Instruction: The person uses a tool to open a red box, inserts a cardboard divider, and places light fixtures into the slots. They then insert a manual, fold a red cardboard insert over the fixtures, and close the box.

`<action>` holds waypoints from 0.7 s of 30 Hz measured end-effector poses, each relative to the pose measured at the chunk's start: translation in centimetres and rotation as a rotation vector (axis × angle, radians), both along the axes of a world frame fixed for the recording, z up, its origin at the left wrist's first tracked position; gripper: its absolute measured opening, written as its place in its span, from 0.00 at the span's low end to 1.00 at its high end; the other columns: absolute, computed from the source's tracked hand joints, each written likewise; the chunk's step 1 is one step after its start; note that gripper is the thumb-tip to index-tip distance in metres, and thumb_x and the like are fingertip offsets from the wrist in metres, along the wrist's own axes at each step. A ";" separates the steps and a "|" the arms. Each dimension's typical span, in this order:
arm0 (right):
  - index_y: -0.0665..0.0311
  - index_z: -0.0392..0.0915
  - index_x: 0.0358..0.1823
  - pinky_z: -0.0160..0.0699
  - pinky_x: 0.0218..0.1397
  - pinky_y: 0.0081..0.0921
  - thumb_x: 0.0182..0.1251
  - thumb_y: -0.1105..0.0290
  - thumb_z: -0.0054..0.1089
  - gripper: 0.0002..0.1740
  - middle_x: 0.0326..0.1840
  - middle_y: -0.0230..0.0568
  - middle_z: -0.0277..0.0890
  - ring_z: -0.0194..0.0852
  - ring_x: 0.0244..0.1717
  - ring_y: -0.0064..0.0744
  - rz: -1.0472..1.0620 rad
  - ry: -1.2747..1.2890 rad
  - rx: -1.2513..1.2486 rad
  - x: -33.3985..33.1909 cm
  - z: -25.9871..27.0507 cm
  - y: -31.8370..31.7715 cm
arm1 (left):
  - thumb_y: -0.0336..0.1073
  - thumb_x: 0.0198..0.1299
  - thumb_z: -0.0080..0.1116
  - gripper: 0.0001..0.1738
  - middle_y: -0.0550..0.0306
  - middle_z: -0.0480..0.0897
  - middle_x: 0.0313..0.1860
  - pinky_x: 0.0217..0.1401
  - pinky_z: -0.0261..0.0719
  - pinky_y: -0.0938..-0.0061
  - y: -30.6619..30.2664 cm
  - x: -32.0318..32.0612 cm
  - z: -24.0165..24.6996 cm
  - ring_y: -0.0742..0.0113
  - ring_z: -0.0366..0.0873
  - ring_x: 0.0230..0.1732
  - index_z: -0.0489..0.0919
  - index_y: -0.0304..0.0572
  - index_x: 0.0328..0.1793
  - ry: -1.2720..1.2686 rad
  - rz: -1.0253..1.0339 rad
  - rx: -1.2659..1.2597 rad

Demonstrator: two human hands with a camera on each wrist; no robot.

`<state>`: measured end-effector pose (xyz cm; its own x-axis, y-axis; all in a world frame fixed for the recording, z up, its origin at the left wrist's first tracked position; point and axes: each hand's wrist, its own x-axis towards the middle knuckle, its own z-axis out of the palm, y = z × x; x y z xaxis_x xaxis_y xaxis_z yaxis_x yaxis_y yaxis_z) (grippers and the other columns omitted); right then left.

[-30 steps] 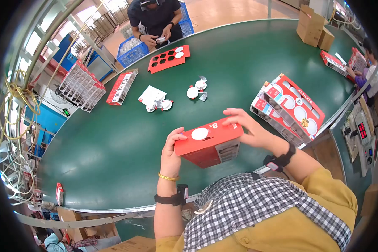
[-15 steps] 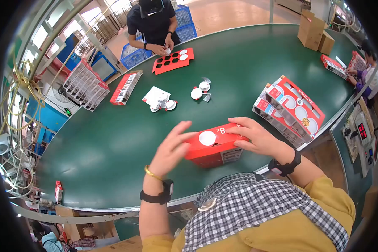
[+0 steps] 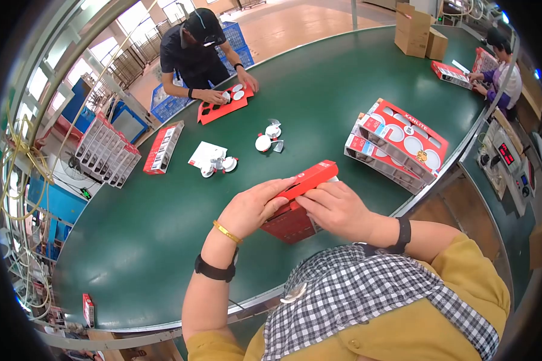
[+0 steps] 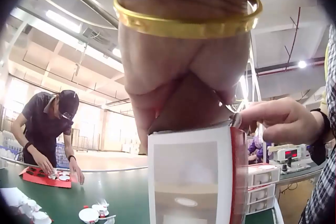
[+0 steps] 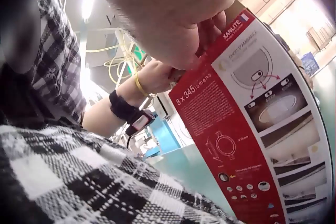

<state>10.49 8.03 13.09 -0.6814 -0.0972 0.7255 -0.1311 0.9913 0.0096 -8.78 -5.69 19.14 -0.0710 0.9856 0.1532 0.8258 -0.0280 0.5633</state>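
Observation:
A red and white Xanlite carton (image 3: 289,227) stands upright on the green table in front of me. Its red top flap (image 3: 314,178) is tipped up, and a dark gap shows beneath it. My left hand (image 3: 245,209) grips the top from the left, fingers along the flap and thumb below. From the near right side, my right hand (image 3: 337,210) pinches the flap's edge with bent fingers. In the left wrist view, the left palm covers much of the carton's top, above a windowed white end (image 4: 184,176). The right wrist view shows the printed side (image 5: 231,129).
Two packed cartons (image 3: 397,144) lie stacked at right. Round white lamps (image 3: 218,165) and more lamps (image 3: 268,138) lie beyond my hands. Across the table, a person (image 3: 193,57) works over a red holed insert (image 3: 226,108). A carton stack (image 3: 107,150) stands at left.
My left hand left the carton's left end, then returned onto its top. The right hand moved in along the flap and bent its fingers. The flap now tilts up; the person opposite leans over the insert.

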 end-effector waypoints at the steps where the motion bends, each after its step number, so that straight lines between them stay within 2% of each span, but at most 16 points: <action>1: 0.63 0.81 0.52 0.75 0.54 0.34 0.54 0.71 0.64 0.21 0.47 0.34 0.77 0.76 0.50 0.33 -0.046 -0.017 -0.038 -0.3 -0.1 -0.6 | 0.41 0.71 0.55 0.23 0.54 0.81 0.64 0.61 0.81 0.65 -0.1 -0.1 0.0 0.52 0.81 0.59 0.75 0.52 0.71 0.025 0.006 0.011; 3: 0.63 0.80 0.53 0.75 0.55 0.34 0.54 0.71 0.63 0.22 0.47 0.34 0.77 0.76 0.50 0.33 -0.094 -0.032 -0.080 -0.6 -0.3 -0.9 | 0.40 0.70 0.55 0.24 0.53 0.81 0.64 0.60 0.81 0.65 -0.2 -0.2 -0.1 0.51 0.81 0.59 0.75 0.53 0.72 0.024 -0.020 0.032; 6: 0.60 0.80 0.51 0.74 0.53 0.32 0.55 0.70 0.62 0.19 0.46 0.34 0.76 0.76 0.49 0.32 -0.034 0.015 -0.099 -0.3 -0.6 -0.6 | 0.37 0.68 0.58 0.25 0.50 0.80 0.64 0.61 0.81 0.65 -0.4 0.1 -0.6 0.51 0.81 0.59 0.75 0.52 0.72 0.076 -0.034 0.050; 8: 0.56 0.80 0.43 0.72 0.52 0.30 0.55 0.69 0.62 0.13 0.46 0.33 0.75 0.76 0.48 0.32 0.038 -0.045 -0.099 0.4 -0.9 -0.3 | 0.34 0.67 0.59 0.25 0.49 0.80 0.64 0.62 0.80 0.65 -0.5 0.4 -1.1 0.50 0.80 0.60 0.75 0.51 0.72 0.132 -0.024 0.043; 9: 0.56 0.80 0.43 0.72 0.52 0.30 0.55 0.69 0.62 0.13 0.46 0.33 0.75 0.76 0.48 0.32 0.034 -0.046 -0.100 0.6 -1.2 -0.2 | 0.34 0.65 0.61 0.27 0.47 0.79 0.64 0.61 0.81 0.65 -0.5 0.5 -1.4 0.49 0.80 0.59 0.75 0.53 0.71 0.177 -0.023 0.089; 11: 0.55 0.79 0.37 0.70 0.52 0.31 0.54 0.69 0.63 0.09 0.46 0.31 0.74 0.75 0.49 0.31 0.024 -0.039 -0.062 0.9 -1.9 -0.2 | 0.33 0.64 0.63 0.28 0.46 0.79 0.63 0.60 0.82 0.64 -0.6 0.4 -2.0 0.49 0.80 0.58 0.76 0.55 0.71 0.223 -0.029 0.133; 13: 0.55 0.79 0.36 0.70 0.54 0.32 0.53 0.68 0.64 0.09 0.48 0.31 0.74 0.75 0.51 0.32 0.016 0.005 -0.044 1.2 -1.8 0.0 | 0.32 0.60 0.66 0.30 0.43 0.78 0.63 0.60 0.82 0.62 -0.6 0.3 -2.5 0.47 0.80 0.58 0.75 0.54 0.71 0.327 -0.091 0.193; 15: 0.55 0.79 0.35 0.70 0.57 0.34 0.52 0.68 0.64 0.08 0.50 0.31 0.74 0.74 0.54 0.33 0.009 0.044 -0.028 1.4 -1.7 0.1 | 0.32 0.59 0.67 0.31 0.42 0.78 0.63 0.61 0.81 0.61 -0.6 0.3 -2.6 0.45 0.79 0.58 0.76 0.53 0.71 0.301 -0.097 0.195; 17: 0.55 0.80 0.41 0.69 0.63 0.38 0.54 0.69 0.66 0.12 0.57 0.34 0.75 0.73 0.61 0.37 0.064 0.058 -0.072 1.2 -1.1 0.9 | 0.31 0.58 0.67 0.31 0.42 0.78 0.63 0.62 0.80 0.60 -0.7 0.3 -2.5 0.44 0.79 0.59 0.76 0.52 0.70 0.278 -0.103 0.201; 18: 0.55 0.80 0.41 0.69 0.63 0.38 0.54 0.69 0.66 0.12 0.57 0.34 0.75 0.73 0.61 0.37 0.064 0.056 -0.072 1.1 -0.8 1.4 | 0.31 0.58 0.67 0.31 0.43 0.78 0.63 0.64 0.78 0.59 -0.8 0.2 -2.5 0.44 0.78 0.60 0.76 0.51 0.70 0.294 -0.113 0.192; 20: 0.55 0.82 0.49 0.66 0.68 0.42 0.57 0.71 0.67 0.17 0.64 0.39 0.74 0.71 0.68 0.41 0.022 0.009 -0.294 1.7 -0.4 2.8 | 0.31 0.58 0.67 0.30 0.44 0.78 0.64 0.65 0.76 0.57 -1.1 0.4 -2.5 0.44 0.77 0.61 0.77 0.51 0.69 0.302 -0.127 0.182; 21: 0.57 0.80 0.58 0.69 0.69 0.43 0.62 0.72 0.67 0.21 0.67 0.43 0.72 0.69 0.70 0.46 -0.016 -0.040 -0.325 2.1 -0.5 3.8 | 0.32 0.58 0.68 0.30 0.45 0.78 0.65 0.67 0.75 0.57 -1.3 0.6 -2.5 0.44 0.76 0.64 0.78 0.51 0.69 0.308 -0.101 0.161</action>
<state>12.59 11.79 12.61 -0.7094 0.1462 0.6895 -0.1096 0.9435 -0.3128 -8.20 -6.94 16.60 0.0996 0.9468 0.3061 0.9446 -0.1866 0.2699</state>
